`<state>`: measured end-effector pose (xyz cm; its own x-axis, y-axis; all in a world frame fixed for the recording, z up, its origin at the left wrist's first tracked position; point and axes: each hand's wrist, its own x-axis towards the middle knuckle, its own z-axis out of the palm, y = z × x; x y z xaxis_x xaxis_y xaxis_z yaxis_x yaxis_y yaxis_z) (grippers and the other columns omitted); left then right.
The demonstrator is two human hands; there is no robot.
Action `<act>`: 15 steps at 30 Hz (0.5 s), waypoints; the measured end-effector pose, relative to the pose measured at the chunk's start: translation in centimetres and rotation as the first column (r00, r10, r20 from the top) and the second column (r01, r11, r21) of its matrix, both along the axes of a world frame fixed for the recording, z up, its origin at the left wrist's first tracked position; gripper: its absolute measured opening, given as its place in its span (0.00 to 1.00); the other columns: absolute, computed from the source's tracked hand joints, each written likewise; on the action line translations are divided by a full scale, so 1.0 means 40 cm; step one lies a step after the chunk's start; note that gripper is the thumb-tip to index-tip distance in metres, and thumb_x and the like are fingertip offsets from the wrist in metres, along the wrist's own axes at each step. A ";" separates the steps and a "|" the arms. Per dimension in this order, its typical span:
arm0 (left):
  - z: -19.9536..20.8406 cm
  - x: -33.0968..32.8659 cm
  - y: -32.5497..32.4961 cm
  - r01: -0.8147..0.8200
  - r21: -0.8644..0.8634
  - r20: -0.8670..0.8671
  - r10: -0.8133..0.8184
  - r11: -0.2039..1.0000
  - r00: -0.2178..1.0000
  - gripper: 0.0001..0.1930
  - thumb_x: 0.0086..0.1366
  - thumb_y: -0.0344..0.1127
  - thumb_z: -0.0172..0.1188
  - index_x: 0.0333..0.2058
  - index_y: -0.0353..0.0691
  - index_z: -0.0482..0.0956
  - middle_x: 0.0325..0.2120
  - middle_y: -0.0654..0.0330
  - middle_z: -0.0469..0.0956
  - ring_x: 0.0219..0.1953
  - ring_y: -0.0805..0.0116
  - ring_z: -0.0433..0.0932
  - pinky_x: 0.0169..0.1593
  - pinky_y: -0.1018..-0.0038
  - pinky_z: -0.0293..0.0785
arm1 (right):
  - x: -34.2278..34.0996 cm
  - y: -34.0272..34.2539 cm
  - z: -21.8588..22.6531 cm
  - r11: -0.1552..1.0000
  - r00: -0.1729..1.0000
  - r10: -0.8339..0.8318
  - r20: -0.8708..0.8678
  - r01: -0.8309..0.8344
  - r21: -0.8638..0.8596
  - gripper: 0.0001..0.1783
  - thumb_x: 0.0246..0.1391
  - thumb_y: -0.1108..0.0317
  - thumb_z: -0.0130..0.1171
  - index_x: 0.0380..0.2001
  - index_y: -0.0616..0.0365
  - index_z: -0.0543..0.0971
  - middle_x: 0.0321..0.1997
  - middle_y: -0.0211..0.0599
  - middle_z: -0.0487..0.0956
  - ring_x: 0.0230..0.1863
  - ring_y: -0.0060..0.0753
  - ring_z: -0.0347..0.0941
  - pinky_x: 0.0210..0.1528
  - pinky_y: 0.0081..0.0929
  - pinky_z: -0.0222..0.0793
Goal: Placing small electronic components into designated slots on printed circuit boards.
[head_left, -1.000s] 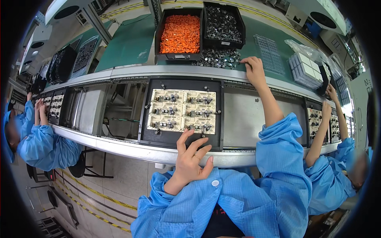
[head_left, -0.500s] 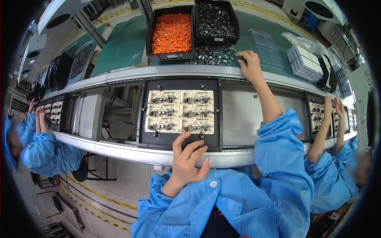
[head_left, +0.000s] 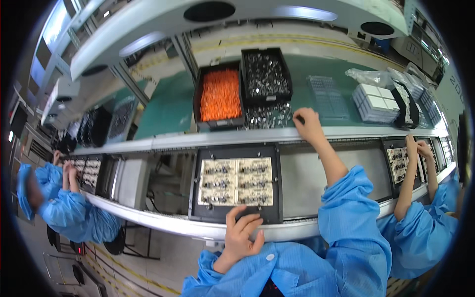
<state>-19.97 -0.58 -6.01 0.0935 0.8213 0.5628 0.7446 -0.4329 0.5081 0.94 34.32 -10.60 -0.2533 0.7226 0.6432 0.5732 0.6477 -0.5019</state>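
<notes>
A worker's left hand (head_left: 241, 236) rests spread, holding nothing, on the near edge of a black tray (head_left: 236, 214) of cream circuit boards (head_left: 237, 181); the right hand (head_left: 308, 123) reaches loose silver parts (head_left: 267, 116) at the desk's front edge, grip unclear.

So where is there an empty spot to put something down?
The green mat left of the orange-parts bin is bare, as is the grey plate between the black board tray and the right arm. The right hand sits where loose metal parts crowd the shelf.
</notes>
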 end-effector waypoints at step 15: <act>0.320 -0.191 0.294 0.016 0.149 -0.244 0.021 0.989 0.970 0.10 0.61 0.26 0.56 0.41 0.33 0.77 0.39 0.49 0.77 0.46 0.47 0.73 0.53 0.59 0.69 | 0.002 0.022 -0.044 0.997 0.988 -0.023 -0.150 0.033 0.062 0.08 0.48 0.78 0.57 0.34 0.61 0.80 0.33 0.45 0.77 0.39 0.48 0.72 0.45 0.38 0.69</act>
<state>-27.61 11.19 6.79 0.2412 0.7303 0.6391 0.8390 -0.4880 0.2410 1.02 35.21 -12.37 -0.1314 0.6838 0.7177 0.5139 0.6661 -0.5406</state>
